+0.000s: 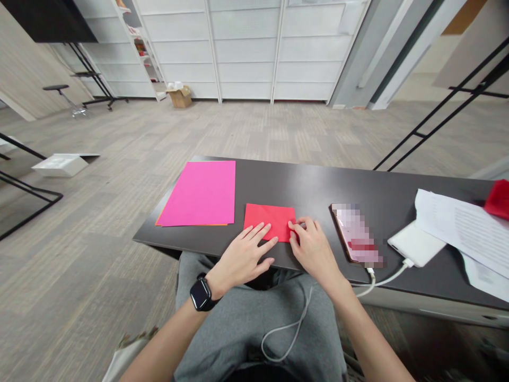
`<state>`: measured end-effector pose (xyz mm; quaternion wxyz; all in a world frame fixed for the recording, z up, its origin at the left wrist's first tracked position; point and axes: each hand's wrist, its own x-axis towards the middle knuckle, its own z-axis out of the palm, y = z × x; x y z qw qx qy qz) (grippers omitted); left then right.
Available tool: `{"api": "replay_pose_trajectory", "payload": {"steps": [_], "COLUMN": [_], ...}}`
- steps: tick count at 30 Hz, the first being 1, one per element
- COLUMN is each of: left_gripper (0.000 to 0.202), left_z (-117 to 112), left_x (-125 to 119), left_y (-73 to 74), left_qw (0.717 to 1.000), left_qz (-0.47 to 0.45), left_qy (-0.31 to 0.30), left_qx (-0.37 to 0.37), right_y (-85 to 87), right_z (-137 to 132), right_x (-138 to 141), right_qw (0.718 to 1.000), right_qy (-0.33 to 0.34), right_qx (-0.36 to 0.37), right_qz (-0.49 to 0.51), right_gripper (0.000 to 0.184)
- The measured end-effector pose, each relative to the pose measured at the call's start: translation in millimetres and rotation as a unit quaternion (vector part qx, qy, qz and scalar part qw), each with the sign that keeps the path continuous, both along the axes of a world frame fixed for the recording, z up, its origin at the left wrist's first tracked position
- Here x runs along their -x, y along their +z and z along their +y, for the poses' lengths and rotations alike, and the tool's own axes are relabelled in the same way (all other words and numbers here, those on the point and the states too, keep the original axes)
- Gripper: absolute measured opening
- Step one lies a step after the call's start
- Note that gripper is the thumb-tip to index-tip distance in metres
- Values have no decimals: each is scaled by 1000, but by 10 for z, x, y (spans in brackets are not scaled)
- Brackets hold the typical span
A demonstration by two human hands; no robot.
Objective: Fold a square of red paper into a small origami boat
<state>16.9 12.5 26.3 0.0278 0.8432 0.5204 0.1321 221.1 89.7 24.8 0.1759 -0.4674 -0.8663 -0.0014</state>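
A red sheet of paper (pixel 274 215), folded into a small rectangle, lies flat on the dark grey table (pixel 302 183) near its front edge. My left hand (pixel 244 252), with a black watch on the wrist, rests on the paper's lower left part, its fingers spread and outstretched. At the right edge of the paper, my right hand (pixel 312 246) has its thumb and index finger closed together on the border. The fingers hide parts of the paper's lower and right edges.
A stack of coloured paper (pixel 202 193), pink on top, lies to the left. On the right are a phone (pixel 356 236), a white power bank (pixel 415 244) joined by a white cable, printed sheets (pixel 461 223) and a red item (pixel 499 199).
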Motion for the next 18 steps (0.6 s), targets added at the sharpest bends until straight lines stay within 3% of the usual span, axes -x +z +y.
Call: {"api": "replay_pose_trajectory", "payload": {"steps": [2, 9, 18], "left_gripper": [48, 50, 55], "left_z": [1, 8, 0], "left_x": [3, 9, 30], "left_y": [4, -38, -20], "left_qw": [1000, 1000, 1000], "left_qz": [-2, -2, -7], "left_qy": [-3, -2, -5], "left_qx": [1, 4, 13], "right_y": [36, -8, -134], "right_z": [-123, -607, -504], "right_x": [26, 66, -33], "right_qw": [1000, 993, 987], "right_qy": [-3, 107, 152], "right_qx": [-13, -46, 9], "right_qz": [-9, -25, -51], "right_gripper": [38, 55, 60]}}
